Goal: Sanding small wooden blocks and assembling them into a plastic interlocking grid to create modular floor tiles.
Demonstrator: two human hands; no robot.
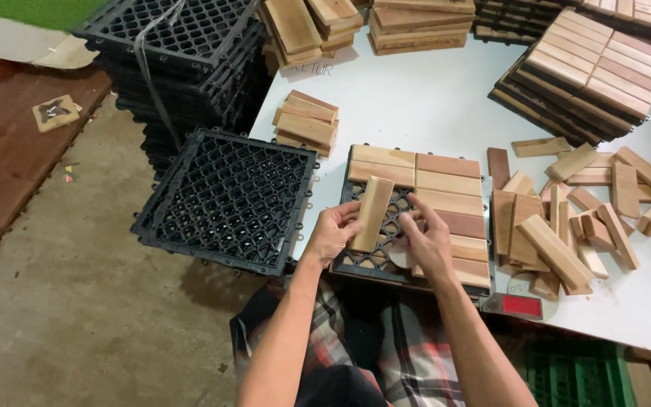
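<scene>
My left hand [331,232] grips a short pale wooden slat [371,213], tilted upright over the open corner of a black plastic grid tile [374,260] on the white table. Wooden slats [446,196] cover most of that tile, leaving its near left quarter bare. My right hand [425,237] rests on the bare grid beside the slat, fingers spread, the index finger pointing toward the slat's right edge. It holds nothing.
An empty black grid tile [227,197] overhangs the table's left edge, with a tall stack of such tiles [178,53] behind. Loose slats [582,218] lie heaped at right. Finished tiles [585,71] and slat piles [307,120] sit farther back. Concrete floor [77,316] lies at left.
</scene>
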